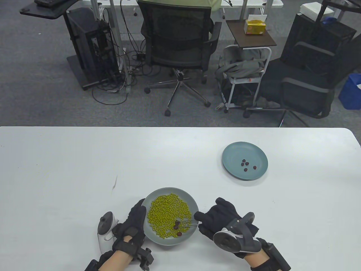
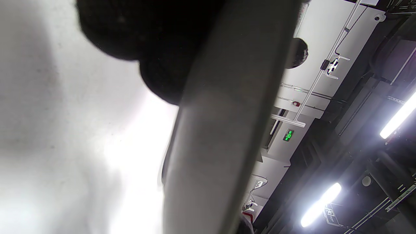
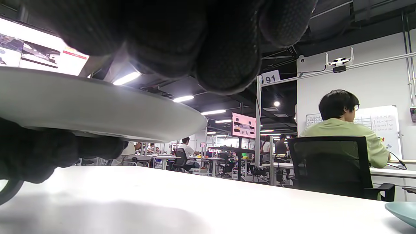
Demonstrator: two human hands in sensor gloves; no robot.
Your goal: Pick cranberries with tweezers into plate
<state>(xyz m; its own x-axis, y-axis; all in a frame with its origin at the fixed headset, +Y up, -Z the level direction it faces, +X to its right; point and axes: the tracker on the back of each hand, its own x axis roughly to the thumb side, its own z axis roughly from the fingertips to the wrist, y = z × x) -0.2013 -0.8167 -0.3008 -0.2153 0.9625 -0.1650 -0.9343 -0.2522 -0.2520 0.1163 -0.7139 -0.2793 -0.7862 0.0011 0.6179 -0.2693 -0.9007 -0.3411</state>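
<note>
My left hand (image 1: pixel 132 225) is resting against the near grey plate's (image 1: pixel 189 201) left rim, fingers open. My right hand (image 1: pixel 222 223) is pinching the tweezers (image 1: pixel 188 224), tips over the beans (image 1: pixel 166 214) at a cranberry (image 1: pixel 176 224); another cranberry (image 1: pixel 178 233) is lying near the front rim. Bare table (image 1: pixel 84 169) is stretching beyond. Far right, the blue plate (image 1: pixel 234 152) is holding five cranberries (image 1: pixel 247 165), near the table edge.

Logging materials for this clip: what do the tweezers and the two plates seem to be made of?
The tweezers, held by the right hand, look like bare metal: thin, pale and glinting. The near plate of green beans looks like matte grey glazed ceramic or possibly melamine, judging by its smooth, even rim. The far plate looks the same in blue-green, with a soft sheen.
</note>
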